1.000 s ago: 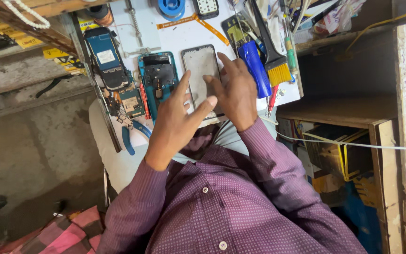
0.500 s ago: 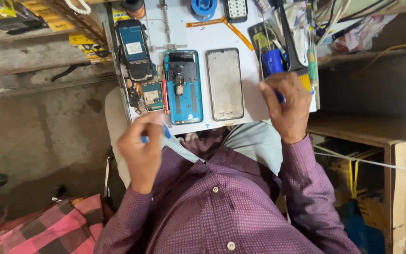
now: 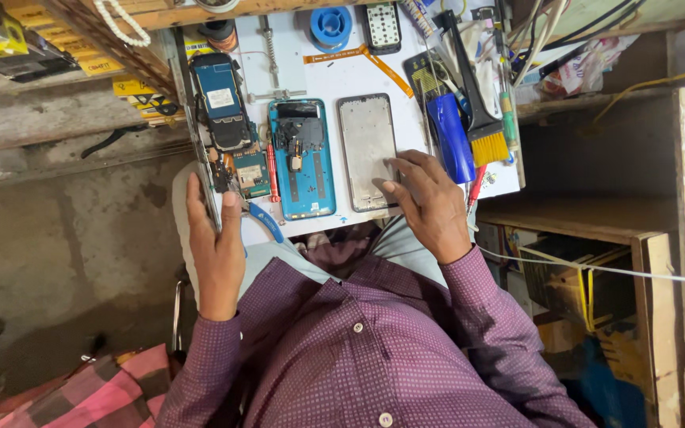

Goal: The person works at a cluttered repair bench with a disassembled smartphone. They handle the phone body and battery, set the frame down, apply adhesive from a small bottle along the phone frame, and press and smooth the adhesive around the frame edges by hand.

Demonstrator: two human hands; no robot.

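Evidently mid-disassembly, the right hand (image 3: 430, 208) presses flat fingertips, gripping nothing, on the grey phone frame (image 3: 368, 152); the left hand (image 3: 217, 252) seems closed around a thin edge-on panel. Next comes a careful, steadied lift.

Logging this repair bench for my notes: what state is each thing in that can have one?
Blue phone: back off, insides exposed, lying flat.
Grey phone frame: stripped, lying flat, right hand resting on its lower corner.
Dark phone: opened, lying flat.
Brush: lying down, unused.
Left hand: at the table's left edge, grip unclear.
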